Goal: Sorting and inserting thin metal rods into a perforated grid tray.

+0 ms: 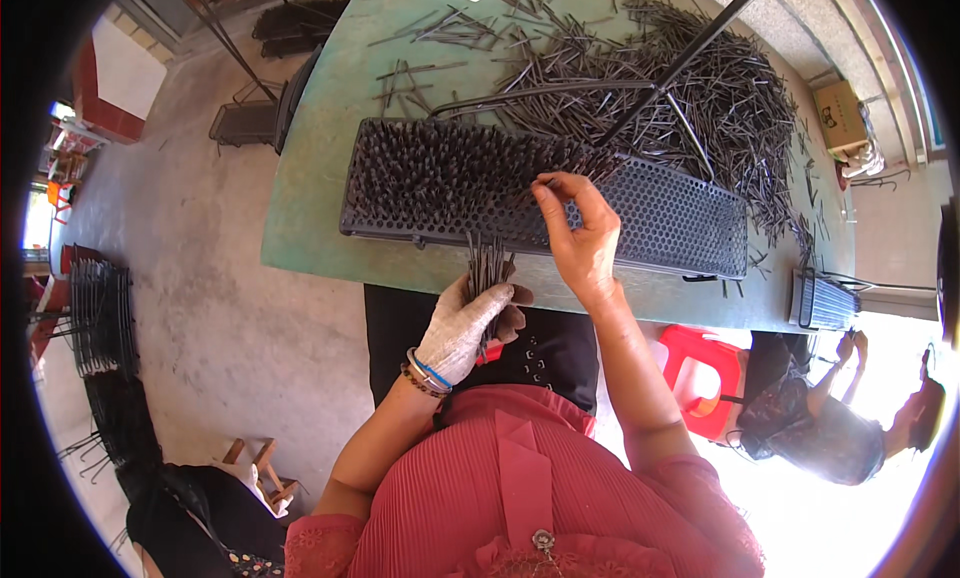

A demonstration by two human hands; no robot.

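Observation:
My gloved left hand (470,323) is wrapped around an upright bundle of thin dark sticks (487,261), just in front of a long black perforated rack (680,216). Bare, my right hand (578,223) is closed in a pinch above the middle of the rack. A small dark end shows at its fingertips, apparently one thin dark stick; most of it is hidden. Dark sticks (430,173) stand densely packed in the rack's left part, while bare holes show in its right part. A black rod frame (655,86) rises from the rack's far side.
A large heap of loose dark sticks (690,88) covers the far part of the green table (320,178). Another rack (825,300) sits at the table's right end, near another person (830,418). A red stool (700,378) stands at right. Stacked black racks (100,318) line the left.

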